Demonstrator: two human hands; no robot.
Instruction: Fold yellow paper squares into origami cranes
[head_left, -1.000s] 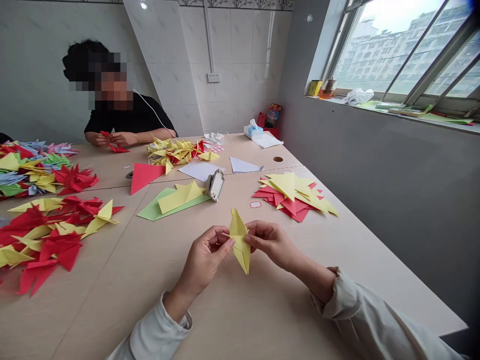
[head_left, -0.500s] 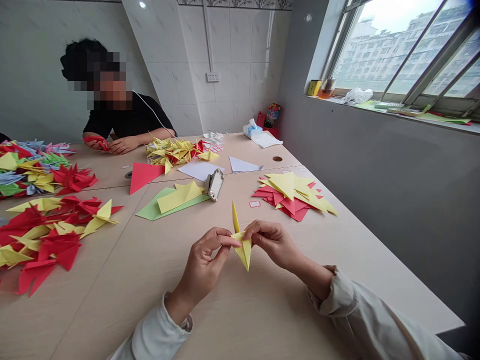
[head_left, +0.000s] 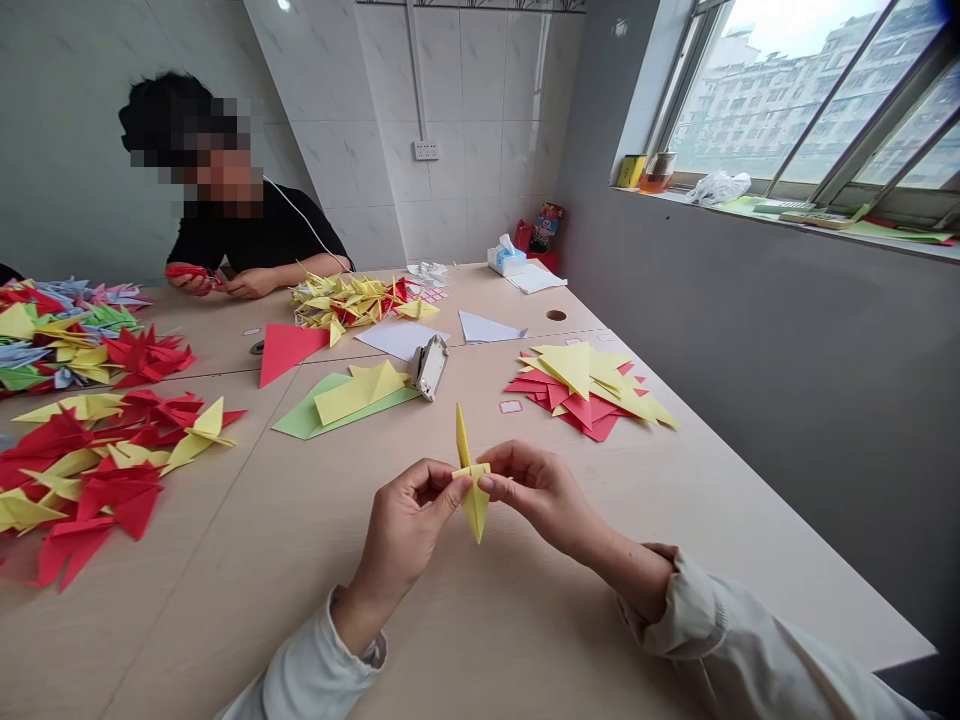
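A partly folded yellow origami crane [head_left: 475, 510] is held upright over the table, one narrow point sticking up and a broader point hanging down. My left hand [head_left: 411, 520] pinches its left edge between thumb and fingers. On the other side, my right hand [head_left: 544, 495] grips the right edge, thumb in front and fingers curled behind. The fingertips behind the paper are hidden. Beyond my hands lie a folded yellow sheet [head_left: 364, 392] on a green sheet [head_left: 300, 415] and a small white device [head_left: 430, 370] standing tilted.
Red and yellow folded papers [head_left: 589, 385] are piled at right. Finished red and yellow cranes [head_left: 112, 470] cover the left side, with a mixed-colour heap [head_left: 67, 335] behind. Across the table [head_left: 247, 600], a person in black [head_left: 255, 235] handles red paper beside yellow cranes [head_left: 349, 300]. A tissue box [head_left: 506, 257] stands far back.
The yellow crane has shifted slightly left. My thumbs now press its front, where my left index finger lay across it before. The person opposite has moved their hands a little.
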